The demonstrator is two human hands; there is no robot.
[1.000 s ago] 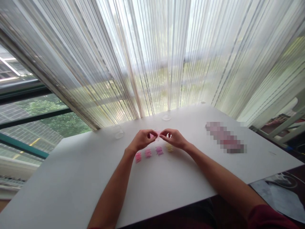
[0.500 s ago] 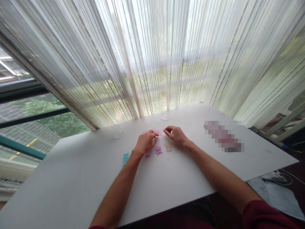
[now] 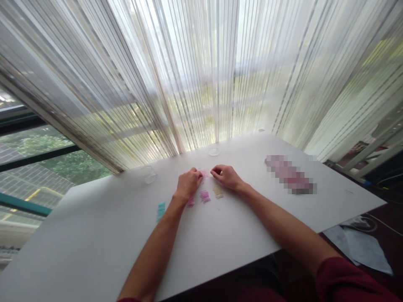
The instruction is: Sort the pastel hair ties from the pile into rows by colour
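Note:
Both of my hands rest low over the middle of a white table (image 3: 103,226). Curled fingers close my left hand (image 3: 189,183) at the left side of a loose pale pink heap (image 3: 205,173) of thin small pieces. Thumb and forefinger are pinched together on my right hand (image 3: 227,176), just right of that heap. Whatever either hand holds is too small to make out. Nearer me lie small groups of thin strips: a turquoise one (image 3: 161,209), a deep pink one (image 3: 190,203) partly hidden by my left wrist, a purple-pink one (image 3: 205,196) and a beige one (image 3: 218,192).
A clear round dish or lid (image 3: 214,151) lies near the table's back edge, with clear containers (image 3: 148,174) farther left. A blurred-out reddish object (image 3: 290,174) lies on the right. Sheer striped curtains (image 3: 201,84) hang behind the table.
My left fingers have curled in more, and the hands sit slightly farther apart over the pale pink heap. The whole view has shifted a little.

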